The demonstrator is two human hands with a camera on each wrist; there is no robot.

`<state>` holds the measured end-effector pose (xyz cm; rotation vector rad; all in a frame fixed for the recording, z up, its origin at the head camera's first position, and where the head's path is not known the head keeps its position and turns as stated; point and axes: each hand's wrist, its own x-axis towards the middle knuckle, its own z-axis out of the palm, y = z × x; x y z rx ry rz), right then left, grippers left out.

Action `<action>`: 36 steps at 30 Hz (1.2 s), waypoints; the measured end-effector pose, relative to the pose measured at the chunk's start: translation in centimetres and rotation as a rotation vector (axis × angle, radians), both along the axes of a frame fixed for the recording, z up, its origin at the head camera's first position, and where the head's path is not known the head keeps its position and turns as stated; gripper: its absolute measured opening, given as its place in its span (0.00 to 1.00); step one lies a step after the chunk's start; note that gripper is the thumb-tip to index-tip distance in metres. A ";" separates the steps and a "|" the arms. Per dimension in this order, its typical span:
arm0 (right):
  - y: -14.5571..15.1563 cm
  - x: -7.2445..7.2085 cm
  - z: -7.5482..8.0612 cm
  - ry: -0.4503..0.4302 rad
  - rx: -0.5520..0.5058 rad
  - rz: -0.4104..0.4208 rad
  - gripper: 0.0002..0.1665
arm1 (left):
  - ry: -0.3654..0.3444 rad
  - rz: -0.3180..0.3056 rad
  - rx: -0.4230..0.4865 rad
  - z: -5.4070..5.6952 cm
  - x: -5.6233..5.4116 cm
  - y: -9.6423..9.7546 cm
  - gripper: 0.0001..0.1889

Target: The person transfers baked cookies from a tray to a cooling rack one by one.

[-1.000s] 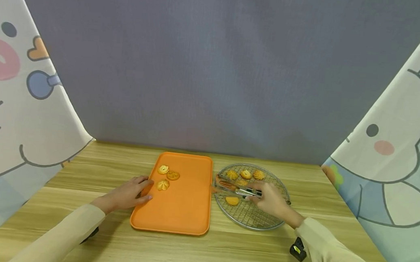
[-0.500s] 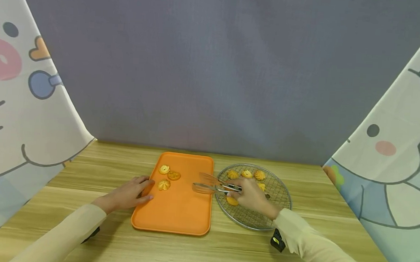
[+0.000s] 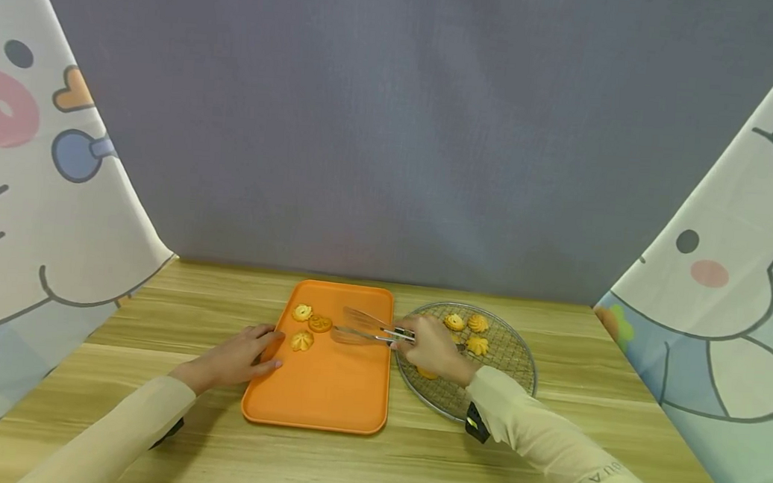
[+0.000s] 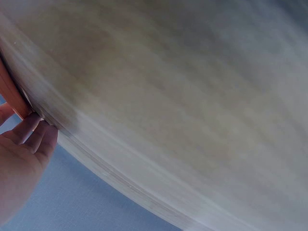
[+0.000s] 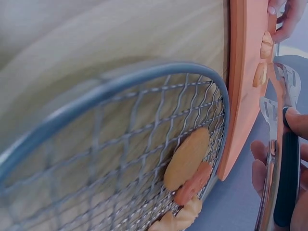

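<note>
Head view. Orange tray [image 3: 322, 398] flat on the counter [image 3: 208, 289]; round wire rack [image 3: 507, 381] just beside its right side. Left hand [image 3: 237, 354] rests at the tray's left rim, fingers loosely extended, not clenched. Right hand [image 3: 436, 346] grasps tongs [image 3: 369, 336]; their tips are spread over the tray, no cookie visible between them. Cannot tell whether the tips touch the tray. Toward the tray's left side: a pale cookie [image 3: 302, 312], a flat cookie [image 3: 319, 324] beside it, a star-shaped cookie [image 3: 302, 340] nearer the wearer.

Progress, my reading: partway. Three cookies are on the tray; several remain on the rack, among them a ridged cookie [image 3: 478, 323] near the far rim. Full count uncertain, as the right hand covers part of the mesh.

Left wrist view. Mostly blurred counter. Adds the left fingertips low against the tray's outer side, one digit beyond the edge. No cookies or tongs here.

Right wrist view. Adds right fingers about the tongs' dark handle [image 5: 287, 183]. Also shows an oval cookie [image 5: 187, 156] and a reddish cookie [image 5: 193, 184] close together on the rack; head view largely loses these behind the hand. Only two tray cookies appear here.
</note>
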<state>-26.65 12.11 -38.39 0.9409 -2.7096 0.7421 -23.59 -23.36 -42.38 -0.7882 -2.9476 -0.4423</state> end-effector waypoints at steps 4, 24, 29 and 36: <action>-1.0 -0.5 -0.1 0.003 -0.005 0.012 0.17 | 0.000 0.003 -0.005 0.0 0.0 -0.1 0.28; -3.9 -2.5 -0.4 -0.020 0.071 -0.007 0.17 | -0.014 0.005 0.001 0.2 0.2 0.1 0.29; -4.3 -3.0 -0.6 -0.030 0.071 0.004 0.17 | -0.019 0.005 0.002 0.2 0.2 0.1 0.29; -4.7 -3.1 -0.6 -0.027 0.085 0.000 0.17 | -0.016 0.007 0.000 0.2 0.1 0.0 0.29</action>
